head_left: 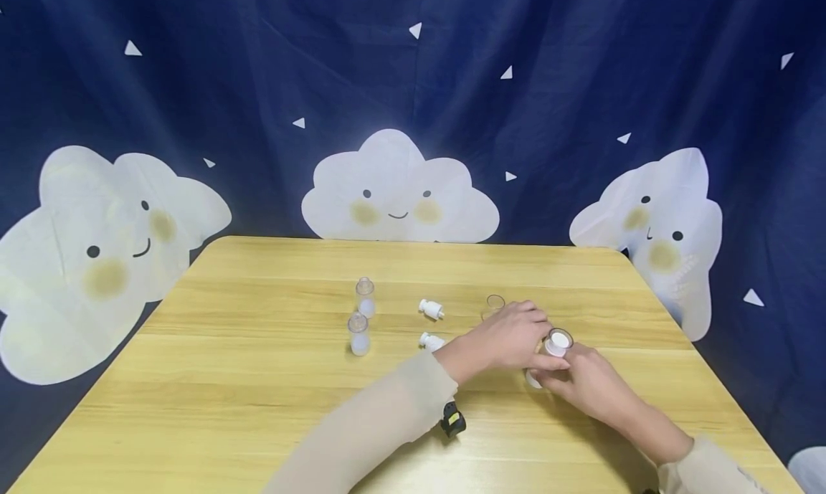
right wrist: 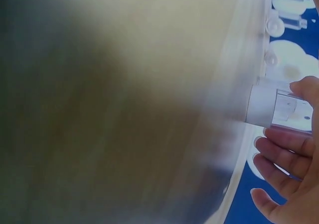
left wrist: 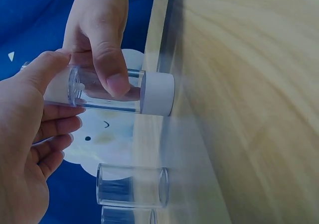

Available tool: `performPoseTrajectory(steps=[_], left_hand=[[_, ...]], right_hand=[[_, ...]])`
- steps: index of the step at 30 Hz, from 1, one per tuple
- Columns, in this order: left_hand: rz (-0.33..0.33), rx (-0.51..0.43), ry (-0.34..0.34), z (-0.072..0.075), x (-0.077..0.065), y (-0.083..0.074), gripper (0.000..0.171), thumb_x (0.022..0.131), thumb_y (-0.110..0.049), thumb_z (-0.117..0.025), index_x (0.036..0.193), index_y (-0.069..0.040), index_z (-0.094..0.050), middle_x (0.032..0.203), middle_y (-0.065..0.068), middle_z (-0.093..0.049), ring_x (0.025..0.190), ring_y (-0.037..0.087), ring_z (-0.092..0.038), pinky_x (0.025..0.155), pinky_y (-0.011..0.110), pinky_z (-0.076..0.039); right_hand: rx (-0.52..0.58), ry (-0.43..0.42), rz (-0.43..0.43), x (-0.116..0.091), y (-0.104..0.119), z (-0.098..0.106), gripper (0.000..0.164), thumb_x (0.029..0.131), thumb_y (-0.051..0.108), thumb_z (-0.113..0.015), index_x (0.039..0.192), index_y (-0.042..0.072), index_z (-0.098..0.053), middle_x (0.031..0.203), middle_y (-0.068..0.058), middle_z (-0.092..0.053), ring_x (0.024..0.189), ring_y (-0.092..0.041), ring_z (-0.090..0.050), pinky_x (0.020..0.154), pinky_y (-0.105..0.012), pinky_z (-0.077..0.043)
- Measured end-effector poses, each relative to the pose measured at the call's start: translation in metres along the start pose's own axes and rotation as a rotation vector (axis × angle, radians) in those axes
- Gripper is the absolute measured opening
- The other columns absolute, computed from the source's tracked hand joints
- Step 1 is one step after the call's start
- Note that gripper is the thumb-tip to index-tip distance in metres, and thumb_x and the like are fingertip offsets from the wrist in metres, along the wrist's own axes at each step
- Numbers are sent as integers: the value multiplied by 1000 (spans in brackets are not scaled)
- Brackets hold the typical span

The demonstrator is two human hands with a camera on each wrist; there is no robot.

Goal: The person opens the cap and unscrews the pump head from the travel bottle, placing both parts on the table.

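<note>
A clear cylindrical bottle with a white base [left wrist: 158,94] stands upright on the table, and both hands are on it. At its upper end, my left hand [head_left: 513,336] pinches a clear part with a white piece [head_left: 558,341] inside, thumb on one side and fingers on the other. Lower down, my right hand [head_left: 589,383] grips the see-through body, its thumb across the front in the left wrist view. The right wrist view shows the white base [right wrist: 261,105] below the right fingers. Beside the left hand stand two clear open cylinders [left wrist: 132,185], partly hidden in the head view.
Two white pump heads [head_left: 431,309] lie on the wooden table [head_left: 226,379] left of the hands. Farther left stand two clear-topped containers [head_left: 358,334] with whitish lower parts. A dark blue curtain [head_left: 258,85] with clouds hangs behind the table.
</note>
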State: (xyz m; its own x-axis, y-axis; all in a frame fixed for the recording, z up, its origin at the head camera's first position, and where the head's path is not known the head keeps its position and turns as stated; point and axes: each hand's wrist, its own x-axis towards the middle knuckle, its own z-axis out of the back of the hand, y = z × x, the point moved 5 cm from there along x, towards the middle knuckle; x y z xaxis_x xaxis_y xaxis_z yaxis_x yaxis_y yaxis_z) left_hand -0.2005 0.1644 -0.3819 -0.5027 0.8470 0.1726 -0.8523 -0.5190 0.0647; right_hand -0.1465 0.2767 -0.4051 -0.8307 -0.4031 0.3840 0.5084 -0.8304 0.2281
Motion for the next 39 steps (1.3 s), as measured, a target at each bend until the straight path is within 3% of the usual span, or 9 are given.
performPoseTrajectory(steps=[8, 17, 24, 28, 32, 39], left_hand=[[-24, -26, 10, 6, -17, -1, 61, 90, -71, -45, 119, -21, -66, 119, -10, -60, 115, 9, -47, 98, 23, -37], [-54, -18, -34, 11, -37, 2, 60, 90, -69, -48, 117, -19, -68, 115, -10, -62, 113, 10, -48, 101, 23, -35], [-63, -35, -51, 14, -53, 8, 54, 90, -65, -53, 112, -18, -69, 108, -9, -63, 109, 10, -50, 105, 24, -33], [-35, -58, -37, 16, -65, 14, 56, 90, -64, -54, 116, -16, -67, 115, -7, -64, 113, 12, -50, 106, 26, -34], [-11, -57, -37, 16, -77, 22, 59, 91, -64, -53, 122, -16, -66, 123, -6, -62, 119, 13, -48, 105, 28, -35], [0, -63, -81, 20, -98, 32, 56, 91, -63, -54, 115, -15, -68, 115, -5, -63, 110, 14, -51, 101, 27, -38]], right_hand=[[8, 1, 24, -2, 16, -2, 22, 77, 27, -82, 92, 19, -68, 84, 9, -66, 72, -9, -60, 64, -31, -53], [42, -3, 58, 1, 32, -7, 24, 77, 31, -84, 89, 26, -64, 83, 17, -60, 75, -3, -56, 65, -29, -52], [84, -2, 143, 7, 46, -13, 24, 79, 33, -82, 87, 29, -59, 81, 21, -55, 73, 1, -52, 64, -25, -50], [89, 28, 185, 13, 54, -20, 21, 82, 36, -79, 87, 30, -59, 82, 21, -55, 73, 2, -52, 66, -27, -50], [32, 39, 222, 21, 63, -26, 21, 83, 42, -77, 87, 29, -61, 83, 18, -57, 76, -2, -55, 73, -34, -51], [-93, 28, 280, 30, 77, -33, 34, 83, 51, -73, 94, 19, -67, 91, 2, -66, 90, -20, -63, 84, -44, -49]])
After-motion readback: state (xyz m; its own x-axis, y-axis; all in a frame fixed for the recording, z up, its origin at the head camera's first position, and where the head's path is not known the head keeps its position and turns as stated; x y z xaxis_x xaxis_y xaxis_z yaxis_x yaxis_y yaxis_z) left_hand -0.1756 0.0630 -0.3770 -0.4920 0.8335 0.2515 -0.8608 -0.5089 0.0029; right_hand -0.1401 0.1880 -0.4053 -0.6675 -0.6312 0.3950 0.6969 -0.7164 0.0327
